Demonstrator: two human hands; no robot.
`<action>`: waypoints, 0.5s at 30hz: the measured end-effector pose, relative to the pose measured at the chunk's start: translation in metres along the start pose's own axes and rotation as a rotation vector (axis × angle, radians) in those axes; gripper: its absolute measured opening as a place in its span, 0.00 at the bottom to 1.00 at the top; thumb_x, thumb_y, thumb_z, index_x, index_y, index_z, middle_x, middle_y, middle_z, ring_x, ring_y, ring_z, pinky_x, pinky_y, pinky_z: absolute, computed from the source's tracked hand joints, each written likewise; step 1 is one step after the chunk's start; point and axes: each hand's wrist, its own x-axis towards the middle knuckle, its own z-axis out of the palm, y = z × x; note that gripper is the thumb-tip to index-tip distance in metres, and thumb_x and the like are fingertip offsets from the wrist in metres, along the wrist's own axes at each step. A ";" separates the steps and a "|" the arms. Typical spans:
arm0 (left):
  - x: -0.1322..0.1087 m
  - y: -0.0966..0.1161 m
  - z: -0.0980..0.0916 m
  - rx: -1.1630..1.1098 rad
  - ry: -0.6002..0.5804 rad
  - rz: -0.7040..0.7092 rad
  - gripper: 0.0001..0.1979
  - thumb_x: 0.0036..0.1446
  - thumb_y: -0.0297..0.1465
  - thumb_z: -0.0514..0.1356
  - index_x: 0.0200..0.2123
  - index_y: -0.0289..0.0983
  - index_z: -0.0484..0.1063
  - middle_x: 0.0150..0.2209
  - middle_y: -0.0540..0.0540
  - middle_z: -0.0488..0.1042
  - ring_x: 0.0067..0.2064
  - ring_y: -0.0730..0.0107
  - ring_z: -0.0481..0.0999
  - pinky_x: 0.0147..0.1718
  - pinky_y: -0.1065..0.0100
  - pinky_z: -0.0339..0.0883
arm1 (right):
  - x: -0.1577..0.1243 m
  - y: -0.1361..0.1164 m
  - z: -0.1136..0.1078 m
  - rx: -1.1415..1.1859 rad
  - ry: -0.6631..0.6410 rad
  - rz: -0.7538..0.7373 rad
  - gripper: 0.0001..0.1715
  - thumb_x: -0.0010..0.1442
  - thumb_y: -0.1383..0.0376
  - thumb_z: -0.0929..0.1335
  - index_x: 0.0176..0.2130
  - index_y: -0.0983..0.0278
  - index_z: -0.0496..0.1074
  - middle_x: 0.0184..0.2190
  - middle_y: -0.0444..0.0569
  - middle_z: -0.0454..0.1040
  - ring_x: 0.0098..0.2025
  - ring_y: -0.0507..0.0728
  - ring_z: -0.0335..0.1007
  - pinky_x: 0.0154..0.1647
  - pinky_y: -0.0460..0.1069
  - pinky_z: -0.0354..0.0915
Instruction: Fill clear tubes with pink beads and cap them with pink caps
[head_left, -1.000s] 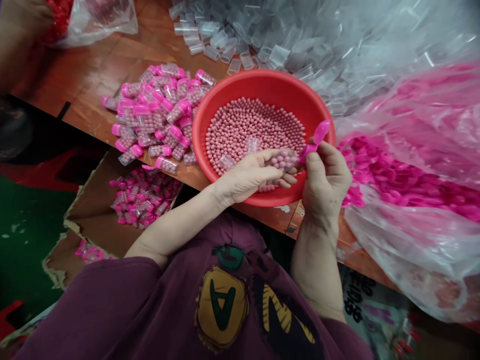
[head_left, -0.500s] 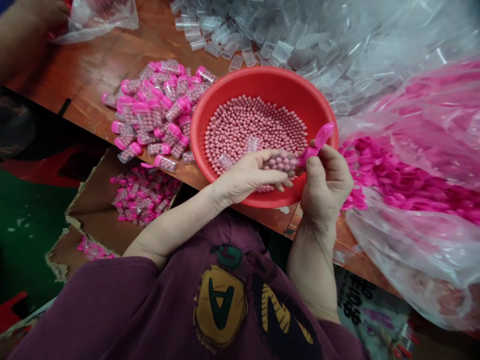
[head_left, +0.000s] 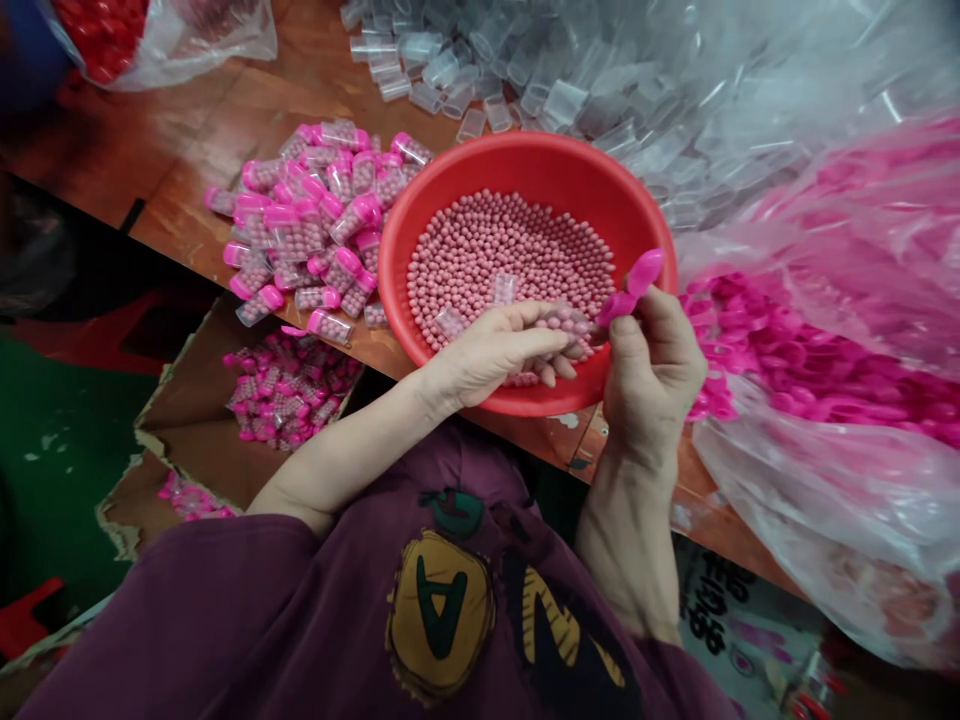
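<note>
Over the near side of a red bowl (head_left: 525,150), my left hand (head_left: 502,350) is closed around a clear bottle (head_left: 566,322) filled with pink beads. The bottle lies tilted on its side, its mouth toward the right. My right hand (head_left: 651,365) pinches a bright pink flip-top cap (head_left: 634,285) between thumb and fingers, its lid swung up. Cap and bottle mouth are very close; whether they touch I cannot tell. Pink beads (head_left: 502,245) lie in the bowl, with clear bottles (head_left: 505,289) among them.
Capped bead bottles (head_left: 315,210) are heaped left of the bowl. Below them stands a cardboard box (head_left: 195,400) of more. Clear empty bottles (head_left: 465,75) pile up behind. Loose pink caps (head_left: 795,350) spill from a plastic bag (head_left: 810,470) at right. A bag of red pieces (head_left: 112,40) sits far left.
The other person's arm at the upper left has drawn back, uncovering the red pieces. My hands have barely shifted, still holding the bottle and cap close together.
</note>
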 end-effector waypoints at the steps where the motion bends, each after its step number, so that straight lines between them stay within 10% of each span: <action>1: 0.000 -0.001 0.000 0.000 -0.001 0.005 0.07 0.66 0.26 0.69 0.47 0.36 0.78 0.39 0.46 0.86 0.33 0.73 0.83 0.33 0.71 0.72 | 0.001 0.001 -0.001 -0.001 -0.021 -0.005 0.21 0.75 0.49 0.74 0.64 0.46 0.82 0.55 0.45 0.84 0.52 0.61 0.83 0.58 0.62 0.80; 15: 0.000 -0.002 -0.002 0.001 0.019 0.006 0.08 0.64 0.26 0.69 0.46 0.36 0.79 0.40 0.45 0.86 0.34 0.73 0.83 0.34 0.71 0.73 | 0.011 -0.042 -0.008 0.078 0.045 0.039 0.13 0.67 0.53 0.81 0.50 0.50 0.87 0.40 0.42 0.86 0.36 0.56 0.82 0.41 0.54 0.82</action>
